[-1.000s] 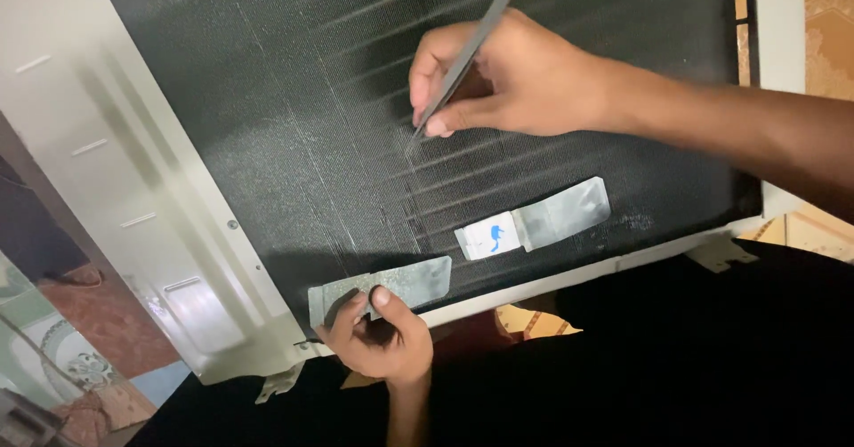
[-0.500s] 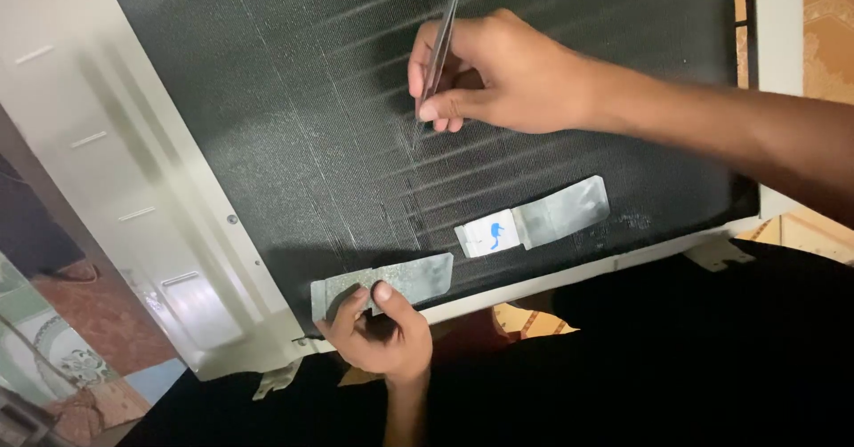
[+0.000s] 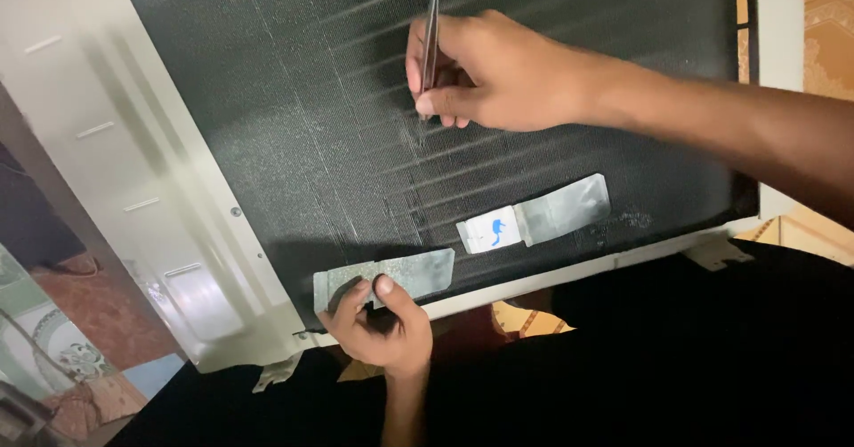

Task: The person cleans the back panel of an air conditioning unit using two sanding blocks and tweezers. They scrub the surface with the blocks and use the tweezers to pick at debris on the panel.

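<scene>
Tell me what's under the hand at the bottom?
The left hand presses a grey foil strip on the black fin panel. The strip's part beneath the fingers is hidden.

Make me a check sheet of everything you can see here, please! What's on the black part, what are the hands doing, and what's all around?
Surface: dark finned coil panel in a white casing, tilted across the view.
Job's things: thin metal tool, its tip down against the fins; grey tape strip at the panel's lower edge.
Clutter: second grey tape strip joined to a white sticker with a blue mark.
Grippers: right hand pinches the tool; left hand grips the lower edge, thumb on the tape strip.
Cables: nothing seen.
Surroundings: black cloth in the foreground; patterned floor at lower left; metal mounting foot under the casing.
</scene>
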